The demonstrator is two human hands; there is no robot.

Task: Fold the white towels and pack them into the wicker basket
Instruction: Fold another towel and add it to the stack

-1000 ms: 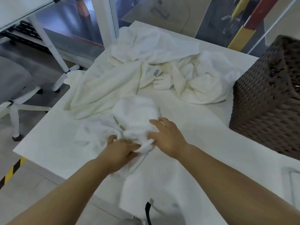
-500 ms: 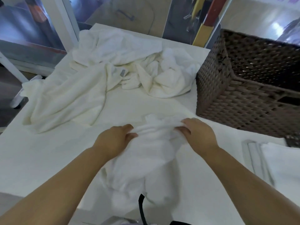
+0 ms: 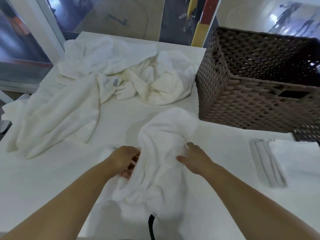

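Note:
A crumpled white towel (image 3: 161, 153) lies bunched on the white table (image 3: 52, 179) right in front of me. My left hand (image 3: 123, 160) grips its left side, fingers curled into the folds. My right hand (image 3: 194, 157) holds the towel's right side, its fingertips buried in the cloth. The brown wicker basket (image 3: 242, 94) stands at the back right; its inside looks dark and I see no towel in it. A heap of loose white towels (image 3: 107, 78) covers the back left of the table.
A folded white towel stack (image 3: 284, 161) lies at the right edge, in front of the basket. A black strap (image 3: 151, 226) hangs at the table's near edge. White frame posts (image 3: 46, 26) and a glass wall stand behind the table.
The view has swung right, bringing the whole basket into sight. Both hands pulled the towel out of the pile toward the table's middle and nearer me, and regripped its sides.

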